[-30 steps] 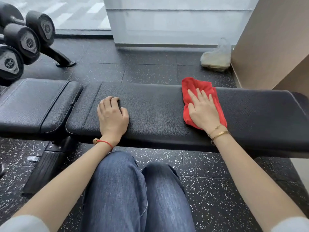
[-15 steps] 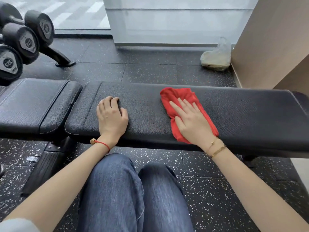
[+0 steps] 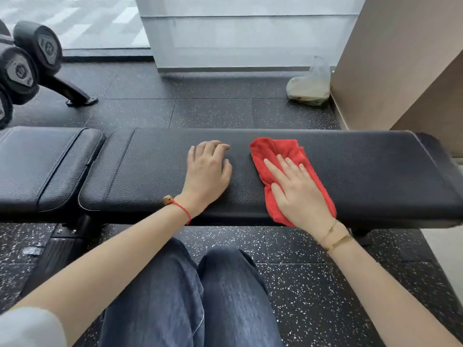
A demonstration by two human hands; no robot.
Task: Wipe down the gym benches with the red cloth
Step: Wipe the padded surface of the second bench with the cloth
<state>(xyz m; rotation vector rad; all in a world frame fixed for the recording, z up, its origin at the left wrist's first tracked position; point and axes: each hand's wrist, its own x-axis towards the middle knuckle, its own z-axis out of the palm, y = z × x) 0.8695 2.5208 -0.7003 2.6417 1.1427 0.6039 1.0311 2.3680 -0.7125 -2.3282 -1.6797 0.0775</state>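
The red cloth [image 3: 280, 156], crumpled and fuzzy, lies on the black bench [image 3: 375, 171]. The right hand [image 3: 298, 194] presses it flat, fingers straight toward eleven o'clock. At its nine o'clock, the left hand [image 3: 208, 171] rests palm-down, fingers relaxed.

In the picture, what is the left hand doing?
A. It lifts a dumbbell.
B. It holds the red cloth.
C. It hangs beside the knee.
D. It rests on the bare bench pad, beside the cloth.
D: the left hand lies palm down on the black bench pad, apart from the red cloth, which the right hand presses flat on the same pad.
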